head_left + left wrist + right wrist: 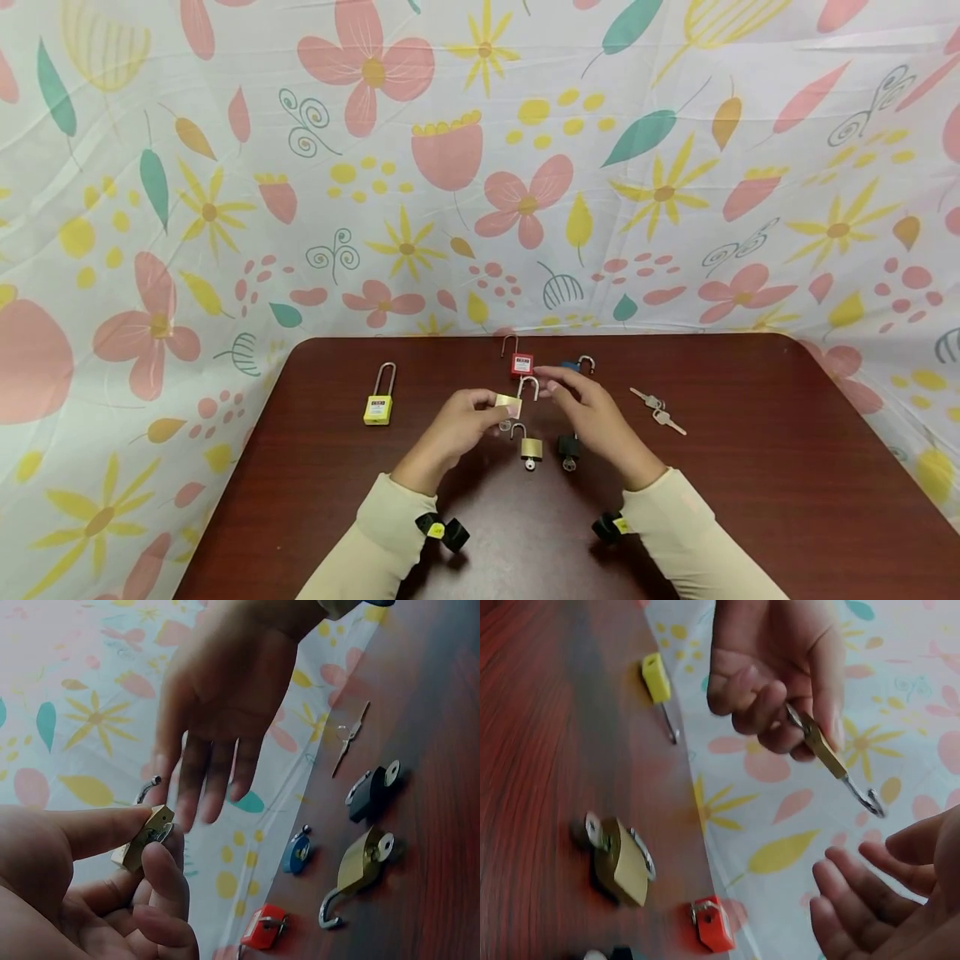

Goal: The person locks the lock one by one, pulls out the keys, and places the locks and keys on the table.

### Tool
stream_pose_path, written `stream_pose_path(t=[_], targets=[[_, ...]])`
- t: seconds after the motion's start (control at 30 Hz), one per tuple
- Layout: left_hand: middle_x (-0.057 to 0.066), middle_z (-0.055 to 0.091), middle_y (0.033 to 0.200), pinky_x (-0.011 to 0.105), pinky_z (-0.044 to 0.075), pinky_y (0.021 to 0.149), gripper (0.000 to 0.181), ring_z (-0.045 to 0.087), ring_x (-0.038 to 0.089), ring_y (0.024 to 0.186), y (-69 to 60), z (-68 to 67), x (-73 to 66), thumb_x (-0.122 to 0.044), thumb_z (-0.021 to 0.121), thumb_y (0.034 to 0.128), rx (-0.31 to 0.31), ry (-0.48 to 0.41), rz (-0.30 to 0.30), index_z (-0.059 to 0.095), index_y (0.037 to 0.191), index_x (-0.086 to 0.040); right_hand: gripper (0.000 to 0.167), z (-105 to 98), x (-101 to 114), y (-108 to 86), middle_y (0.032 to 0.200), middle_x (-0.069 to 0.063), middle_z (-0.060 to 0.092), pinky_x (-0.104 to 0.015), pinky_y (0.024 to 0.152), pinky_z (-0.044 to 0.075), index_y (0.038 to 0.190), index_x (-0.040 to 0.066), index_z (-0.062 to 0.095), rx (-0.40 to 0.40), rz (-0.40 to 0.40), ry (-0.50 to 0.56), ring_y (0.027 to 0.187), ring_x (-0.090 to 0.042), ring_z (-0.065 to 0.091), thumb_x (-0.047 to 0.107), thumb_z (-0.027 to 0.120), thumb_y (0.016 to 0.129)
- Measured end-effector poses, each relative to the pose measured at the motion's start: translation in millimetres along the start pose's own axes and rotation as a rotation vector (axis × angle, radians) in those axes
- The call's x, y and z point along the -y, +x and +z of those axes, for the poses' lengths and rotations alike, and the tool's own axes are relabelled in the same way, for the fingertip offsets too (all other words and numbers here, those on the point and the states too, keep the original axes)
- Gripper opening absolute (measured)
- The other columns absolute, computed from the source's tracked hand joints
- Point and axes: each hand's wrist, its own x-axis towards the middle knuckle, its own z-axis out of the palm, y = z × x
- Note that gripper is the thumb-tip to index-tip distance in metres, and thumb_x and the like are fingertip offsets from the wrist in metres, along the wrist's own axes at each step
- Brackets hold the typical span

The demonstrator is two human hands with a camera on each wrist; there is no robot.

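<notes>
My left hand (pixel 459 423) pinches a small brass padlock (pixel 510 405) between thumb and fingers, held above the table. Its shackle is raised and unlatched, and a key (pixel 160 834) sticks out of its bottom in the left wrist view. Close to the hooked end of that shackle is my right hand (pixel 592 417), its fingers extended and holding nothing; a small gap separates them in the right wrist view. Beneath the hands lie a second brass padlock (pixel 531 449) with its shackle unlatched and a key inserted, and a black padlock (pixel 567 447), also with a key.
Behind the hands lie a red padlock (pixel 522 365) and a blue padlock (pixel 572 365), both with shackles unlatched. A yellow long-shackle padlock (pixel 378 410) is at the left. Loose keys (pixel 667 420) lie to the right on the dark wooden table (pixel 787 500). A flowered cloth (pixel 480 183) hangs behind.
</notes>
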Motion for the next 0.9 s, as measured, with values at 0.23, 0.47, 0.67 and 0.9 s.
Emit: stream_pose_path(t=[0.23,0.47,0.67,0.9], targets=[[-0.007,0.061,0.072,0.025,0.049,0.067,0.026,0.059,0.01,0.064,1.7,3.9,5.0,-0.022,0.072,0.0937,0.02,-0.068,-0.02,0.071,0.098,0.004,0.042,9.0,-5.4,6.1,0.135,-0.02,0.062,-0.045,0.099,0.054,0.145,0.01,0.054,0.07,0.012,0.269,0.112,-0.02,0.067,0.029,0.042,0.11],[-0.009,0.063,0.069,0.024,0.046,0.064,0.026,0.059,0.009,0.065,3.3,4.6,7.2,-0.021,0.07,0.0947,0.049,-0.095,-0.015,0.072,0.102,0.004,0.049,13.7,-13.7,9.6,0.145,-0.02,0.057,-0.035,0.102,0.053,0.151,0.003,0.044,0.201,-0.02,0.536,0.128,-0.019,0.061,0.031,0.035,0.112],[-0.009,0.065,0.072,0.024,0.049,0.068,0.027,0.061,0.008,0.068,3.3,5.3,7.4,-0.017,0.068,0.0955,0.079,-0.162,-0.014,0.068,0.106,0.008,0.052,14.0,-19.1,10.3,0.137,-0.001,0.065,-0.029,0.099,0.051,0.152,0.001,0.04,0.238,-0.014,0.629,0.127,-0.017,0.061,0.033,0.034,0.112],[-0.008,0.068,0.075,0.026,0.051,0.071,0.025,0.062,0.01,0.072,2.4,6.4,7.0,-0.014,0.065,0.0955,0.124,-0.194,-0.006,0.066,0.108,0.008,0.054,15.6,-21.2,8.2,0.131,0.0,0.066,-0.028,0.098,0.052,0.15,-0.006,0.038,0.24,-0.012,0.682,0.121,-0.011,0.063,0.032,0.033,0.112]])
